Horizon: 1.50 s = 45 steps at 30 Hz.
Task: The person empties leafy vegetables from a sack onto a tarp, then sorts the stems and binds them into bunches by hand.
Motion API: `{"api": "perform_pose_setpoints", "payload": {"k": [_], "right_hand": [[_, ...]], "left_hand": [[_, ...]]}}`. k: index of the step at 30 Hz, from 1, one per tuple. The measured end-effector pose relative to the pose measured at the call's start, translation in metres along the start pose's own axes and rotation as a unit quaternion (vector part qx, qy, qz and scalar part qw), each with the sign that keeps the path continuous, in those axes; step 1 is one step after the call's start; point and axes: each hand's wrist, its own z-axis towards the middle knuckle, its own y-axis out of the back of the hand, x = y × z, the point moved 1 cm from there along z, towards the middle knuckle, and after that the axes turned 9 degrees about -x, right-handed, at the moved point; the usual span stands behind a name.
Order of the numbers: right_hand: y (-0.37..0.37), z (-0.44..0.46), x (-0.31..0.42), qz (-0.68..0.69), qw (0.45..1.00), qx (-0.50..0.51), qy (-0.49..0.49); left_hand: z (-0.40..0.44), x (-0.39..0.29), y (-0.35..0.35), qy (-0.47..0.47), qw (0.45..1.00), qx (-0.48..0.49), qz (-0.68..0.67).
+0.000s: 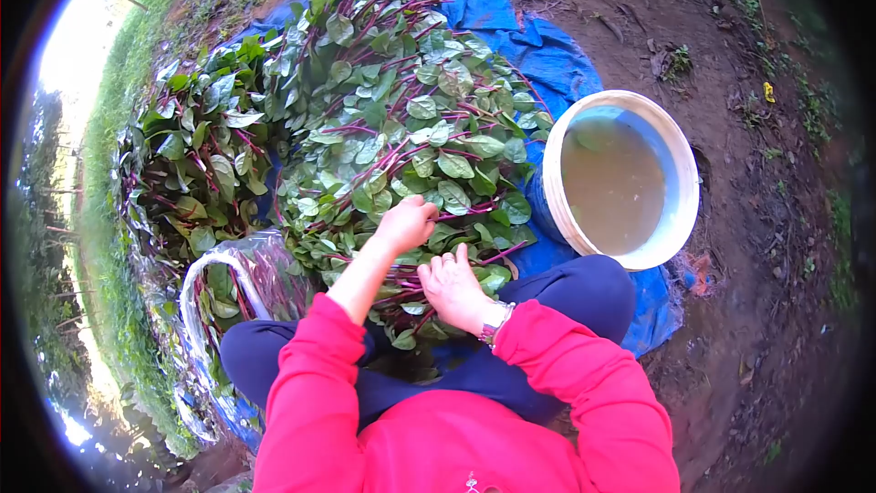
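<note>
A large heap of leafy greens with purple stems (392, 119), which look like Malabar spinach, spreads in front of my crossed legs. At the heap's near edge my left hand (408, 224) is closed, its fingers pinched at a purple stem that shows just to the right of it. My right hand (452, 288), with a bracelet at the wrist, lies lower and closer to me, over a small bunch of stems (397, 288). Its thumb points up and its fingers curl over the bunch. The fingertips of both hands are partly hidden among leaves.
A white bucket (680, 183) of murky water stands at the right, with a leaf in it. Under the greens lies a blue tarp (547, 55). Clear plastic bagging (265, 256) with more greens sits by my left knee. Bare soil (757, 310) is at the right, grass at the left.
</note>
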Motion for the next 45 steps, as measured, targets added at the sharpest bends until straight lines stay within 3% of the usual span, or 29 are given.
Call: {"api": "perform_pose_setpoints", "payload": {"k": [3,7,12,16,19,21,23,25,27,28,29,31,34,37,39,43,45], "right_hand": [[0.003,0.003,-0.001,0.0,1.0,0.003,0.005],[-0.001,0.0,-0.002,-0.029,0.999,-0.032,-0.002],[0.009,0.005,-0.001,-0.033,0.997,-0.072,-0.001],[0.011,0.007,0.001,-0.053,0.992,-0.11,0.002],[0.017,0.004,0.004,-0.064,0.993,-0.099,0.013],[0.021,0.002,0.004,-0.078,0.967,-0.237,0.058],[0.019,0.002,0.005,-0.07,0.968,-0.233,0.067],[0.011,0.004,0.009,-0.044,0.993,-0.104,0.02],[0.011,-0.001,0.01,-0.028,0.996,-0.073,0.038],[0.009,-0.002,0.012,-0.02,0.997,-0.061,0.04],[0.006,-0.004,0.015,-0.013,0.998,-0.05,0.043],[0.006,-0.005,0.018,-0.004,0.998,-0.044,0.054],[0.007,-0.005,0.016,0.008,0.998,-0.036,0.053],[0.01,-0.003,0.013,-0.012,0.998,-0.031,0.049],[0.01,-0.003,0.012,-0.026,0.998,-0.035,0.045],[0.012,0.0,0.011,-0.008,0.999,-0.04,0.035],[0.01,0.0,0.011,-0.001,0.998,-0.049,0.035]], "left_hand": [[0.013,-0.01,-0.037,-0.069,0.984,-0.019,0.166],[0.022,-0.003,-0.046,-0.116,0.971,-0.075,0.194],[0.015,-0.011,0.021,-0.032,0.966,-0.253,-0.032],[-0.03,-0.011,0.06,-0.042,0.982,-0.177,-0.046],[-0.056,-0.017,0.07,-0.031,0.996,-0.065,-0.046],[-0.065,-0.016,0.075,-0.048,0.998,-0.018,-0.04],[-0.072,-0.008,0.078,-0.034,0.992,0.071,-0.1],[-0.067,0.008,0.084,-0.026,0.977,0.171,-0.124],[-0.058,0.016,0.082,0.031,0.953,0.219,-0.206],[-0.049,0.008,0.082,0.045,0.963,0.183,-0.191],[-0.044,0.014,0.061,0.011,0.983,0.072,-0.168],[-0.035,0.011,0.031,-0.003,1.0,0.022,-0.002],[-0.026,0.004,-0.009,-0.056,0.985,0.066,0.148],[-0.022,0.009,-0.027,-0.07,0.979,0.047,0.184],[-0.016,0.015,-0.027,-0.027,0.985,0.058,0.158],[-0.013,0.024,0.019,0.06,0.985,-0.134,-0.086],[-0.017,0.019,0.059,0.123,0.977,-0.109,-0.138]]}}
